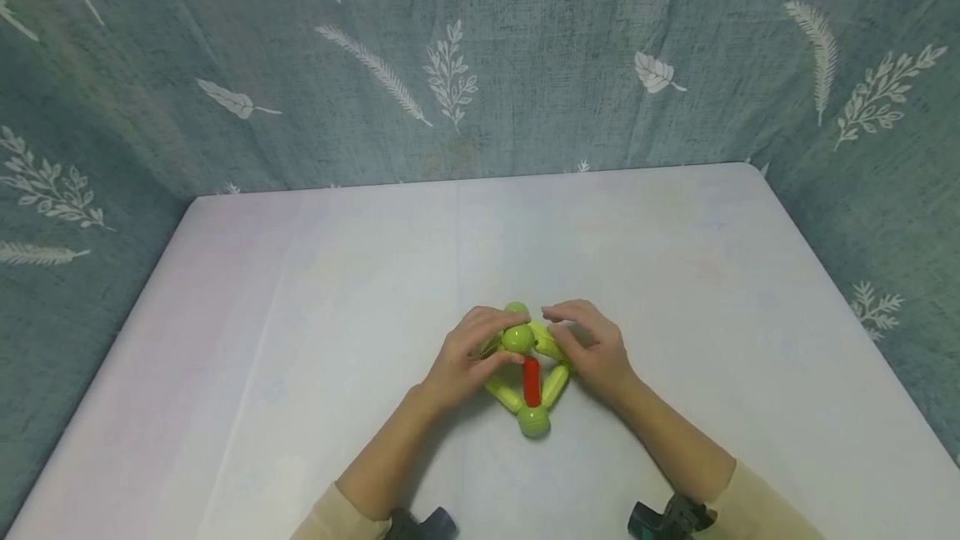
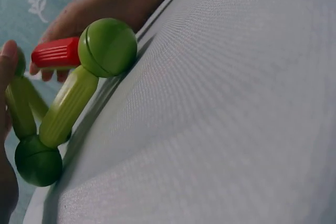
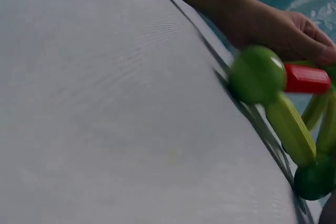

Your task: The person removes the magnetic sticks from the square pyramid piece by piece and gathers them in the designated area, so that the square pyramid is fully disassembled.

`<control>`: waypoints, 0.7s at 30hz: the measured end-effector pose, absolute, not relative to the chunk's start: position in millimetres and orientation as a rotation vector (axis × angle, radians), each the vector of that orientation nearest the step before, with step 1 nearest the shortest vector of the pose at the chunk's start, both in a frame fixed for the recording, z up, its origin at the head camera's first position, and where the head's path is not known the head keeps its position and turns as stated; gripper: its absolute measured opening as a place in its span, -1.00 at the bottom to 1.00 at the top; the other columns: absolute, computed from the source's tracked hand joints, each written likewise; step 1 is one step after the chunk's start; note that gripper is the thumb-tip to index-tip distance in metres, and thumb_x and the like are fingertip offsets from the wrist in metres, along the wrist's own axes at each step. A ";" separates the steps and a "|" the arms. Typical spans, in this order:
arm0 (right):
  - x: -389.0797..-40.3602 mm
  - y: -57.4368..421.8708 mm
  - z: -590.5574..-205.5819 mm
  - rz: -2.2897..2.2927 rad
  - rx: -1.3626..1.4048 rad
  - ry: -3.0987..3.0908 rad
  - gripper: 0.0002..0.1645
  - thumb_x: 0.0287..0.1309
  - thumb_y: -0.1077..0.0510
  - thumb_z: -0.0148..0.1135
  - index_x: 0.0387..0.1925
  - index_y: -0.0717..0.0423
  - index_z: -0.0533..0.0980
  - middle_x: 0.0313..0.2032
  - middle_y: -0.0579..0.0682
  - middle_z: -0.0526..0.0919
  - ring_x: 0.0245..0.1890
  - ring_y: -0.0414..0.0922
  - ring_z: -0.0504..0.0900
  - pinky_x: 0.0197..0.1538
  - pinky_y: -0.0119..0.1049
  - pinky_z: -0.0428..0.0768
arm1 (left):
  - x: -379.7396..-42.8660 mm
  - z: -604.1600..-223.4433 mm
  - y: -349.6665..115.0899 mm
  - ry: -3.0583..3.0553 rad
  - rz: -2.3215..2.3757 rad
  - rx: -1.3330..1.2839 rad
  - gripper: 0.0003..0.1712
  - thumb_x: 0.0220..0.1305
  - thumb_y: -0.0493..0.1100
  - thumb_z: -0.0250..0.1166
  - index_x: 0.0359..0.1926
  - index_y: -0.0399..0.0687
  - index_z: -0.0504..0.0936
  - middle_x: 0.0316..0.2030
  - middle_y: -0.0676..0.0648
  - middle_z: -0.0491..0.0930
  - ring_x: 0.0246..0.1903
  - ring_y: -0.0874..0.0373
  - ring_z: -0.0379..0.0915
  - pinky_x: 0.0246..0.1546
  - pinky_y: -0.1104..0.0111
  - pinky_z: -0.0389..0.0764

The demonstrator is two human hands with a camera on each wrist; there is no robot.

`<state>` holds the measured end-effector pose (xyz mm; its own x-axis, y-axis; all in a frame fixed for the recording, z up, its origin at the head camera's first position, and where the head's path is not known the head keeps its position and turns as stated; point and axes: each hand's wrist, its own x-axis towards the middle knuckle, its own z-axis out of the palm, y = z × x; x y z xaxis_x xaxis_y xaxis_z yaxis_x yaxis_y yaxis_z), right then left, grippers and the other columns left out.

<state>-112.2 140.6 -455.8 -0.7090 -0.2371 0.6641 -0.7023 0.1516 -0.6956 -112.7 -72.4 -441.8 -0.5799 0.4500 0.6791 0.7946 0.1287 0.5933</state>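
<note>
A construction toy of green balls and yellow-green rods stands on the table before me. One red rod [image 1: 531, 382] rises from the front green ball [image 1: 533, 422] toward the upper green ball [image 1: 518, 338]. My left hand [image 1: 467, 357] pinches that upper ball between thumb and fingers. Close by on the other side, my right hand [image 1: 596, 348] has its fingers loosely bent beside a yellow-green rod [image 1: 546, 342], with a gap between index finger and thumb. In the left wrist view, a lower green ball [image 2: 38, 161] rests near the tabletop. The hands hide parts of the frame's sides.
The white table [image 1: 337, 290] extends around the toy on all sides. A blue-green cloth [image 1: 510, 65] with white leaf prints hangs behind it and along both sides. Dark wrist camera mounts [image 1: 671, 517] sit at the sleeves.
</note>
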 end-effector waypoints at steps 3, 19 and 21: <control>-115.2 143.8 -453.3 1.686 0.879 -2.121 -0.60 -0.03 0.57 0.21 -0.08 0.37 0.54 -0.11 0.23 0.61 0.03 -0.24 0.51 0.18 -0.44 0.40 | -113.4 -440.6 -72.3 -2.102 -1.454 -1.299 -0.36 -0.15 -0.37 0.47 0.07 -0.29 0.53 -0.07 -0.17 0.63 -0.02 0.04 0.48 0.09 0.29 0.47; -114.1 144.5 -446.1 1.554 0.999 -2.250 -0.63 -0.24 0.57 0.35 -0.25 0.35 0.60 -0.24 0.21 0.66 -0.09 -0.01 0.53 0.09 -0.44 0.42 | -105.5 -432.9 -62.0 -2.033 -1.250 -1.264 -0.54 0.08 -0.16 0.42 -0.03 -0.30 0.56 -0.12 -0.13 0.58 -0.08 0.05 0.47 -0.02 0.31 0.52; -112.7 144.2 -443.0 1.554 0.979 -2.254 -0.63 -0.24 0.58 0.35 -0.26 0.36 0.59 -0.25 0.23 0.65 -0.10 0.05 0.52 0.09 -0.45 0.41 | -105.1 -431.4 -61.0 -2.023 -1.228 -1.229 -0.51 -0.01 -0.18 0.48 -0.05 -0.28 0.57 -0.16 -0.12 0.59 -0.11 0.05 0.48 -0.04 0.32 0.53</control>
<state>-112.7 144.2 -443.0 -0.7492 -0.3911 0.5346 -0.6387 0.2129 -0.7394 -105.1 -61.0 -431.4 -0.4881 0.4500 0.7478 0.8711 0.1980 0.4495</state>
